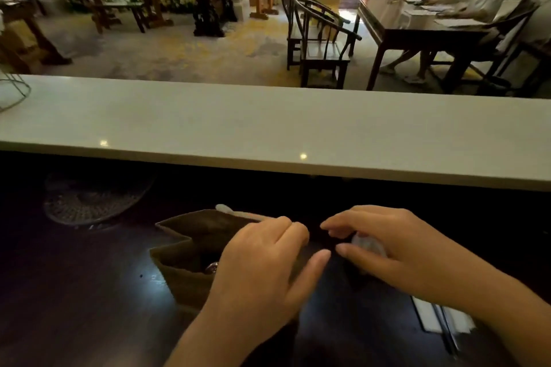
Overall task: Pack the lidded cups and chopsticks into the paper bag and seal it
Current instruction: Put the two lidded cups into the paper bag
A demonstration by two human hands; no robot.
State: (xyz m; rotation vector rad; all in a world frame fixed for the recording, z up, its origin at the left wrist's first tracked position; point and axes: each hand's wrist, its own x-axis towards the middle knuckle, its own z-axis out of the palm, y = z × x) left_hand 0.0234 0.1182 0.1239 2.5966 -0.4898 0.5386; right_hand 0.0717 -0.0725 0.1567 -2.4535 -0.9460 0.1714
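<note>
Paper bag: the brown paper bag [185, 265] stood on the dark worktop [89, 292] near its front edge, mouth open upward, with something round and shiny just visible inside, perhaps a cup lid.
Left hand: the left hand [262, 265] lay over the bag's right side, fingers [293, 232] together and lightly curled on the rim; whether they pinched the paper could not be told.
Right hand: the right hand [384, 244] hovered just right of the bag, fingers bent around a small pale object [368, 246], blurred and half hidden, so its kind could not be told.
Chopsticks: a pale slender tip [226, 209] showed at the bag's far edge, possibly the chopsticks.
Key relation: the bag's mouth lay to the left of the right hand, with the left hand between them and nearer the bag.
Step, as a judgement: packing seemed close to done and sealing not yet begun.
Raised counter: a pale ledge [268, 119] ran along the worktop's far edge.
</note>
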